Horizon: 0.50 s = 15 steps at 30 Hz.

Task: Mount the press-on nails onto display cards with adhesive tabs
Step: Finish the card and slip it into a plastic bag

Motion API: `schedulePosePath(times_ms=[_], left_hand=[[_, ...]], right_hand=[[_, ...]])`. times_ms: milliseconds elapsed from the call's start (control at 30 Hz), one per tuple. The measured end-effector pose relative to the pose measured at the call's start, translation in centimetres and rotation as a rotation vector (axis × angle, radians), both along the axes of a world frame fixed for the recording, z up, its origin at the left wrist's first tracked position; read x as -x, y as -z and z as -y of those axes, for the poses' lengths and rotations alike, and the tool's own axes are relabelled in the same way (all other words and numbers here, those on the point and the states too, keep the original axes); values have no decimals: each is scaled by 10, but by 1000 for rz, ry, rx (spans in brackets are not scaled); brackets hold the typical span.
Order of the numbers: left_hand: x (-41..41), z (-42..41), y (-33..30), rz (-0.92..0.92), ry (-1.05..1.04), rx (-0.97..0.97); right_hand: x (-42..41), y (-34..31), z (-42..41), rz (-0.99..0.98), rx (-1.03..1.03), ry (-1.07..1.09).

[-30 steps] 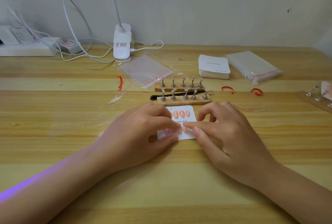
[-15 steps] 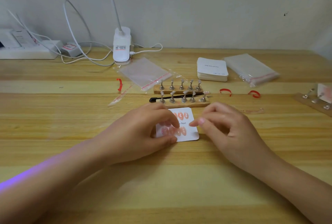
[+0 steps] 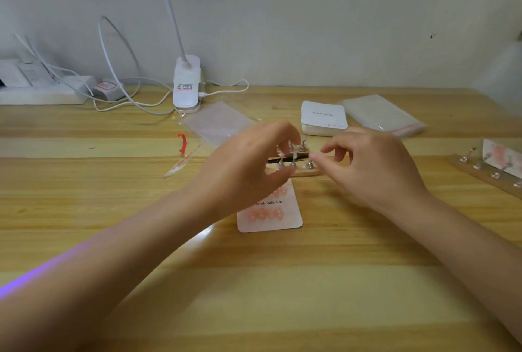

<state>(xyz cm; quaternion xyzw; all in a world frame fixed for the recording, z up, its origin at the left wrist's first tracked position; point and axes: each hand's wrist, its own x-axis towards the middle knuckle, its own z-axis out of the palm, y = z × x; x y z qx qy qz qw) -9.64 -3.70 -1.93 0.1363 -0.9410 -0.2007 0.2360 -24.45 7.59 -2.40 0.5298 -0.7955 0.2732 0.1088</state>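
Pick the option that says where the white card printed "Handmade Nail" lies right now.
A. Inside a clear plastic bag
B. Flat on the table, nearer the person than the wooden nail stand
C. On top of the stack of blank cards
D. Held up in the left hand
B: the card lies flat on the table, on the near side of the wooden nail stand, with both hands raised over the stand and neither holding it.

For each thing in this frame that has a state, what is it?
Display card: flat on the table, pink nails mounted, no hand on it.
Nail stands: upright on wooden bases, behind the card.
Card stack: stacked flat.
Left hand: raised above the stands, fingers curled; any grip unclear.
Right hand: raised, fingers curled, apparently empty.
Lamp: standing; lit or not, unclear.
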Motion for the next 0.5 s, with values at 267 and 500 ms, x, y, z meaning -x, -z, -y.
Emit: schedulePosePath(times_ms=[267, 500], left_hand=[[40, -7, 10, 17, -112, 8], [44, -7, 13, 11, -144, -55]], right_hand=[[-6, -4, 9, -234, -61, -34], [-7, -4, 10, -279, -109, -30]])
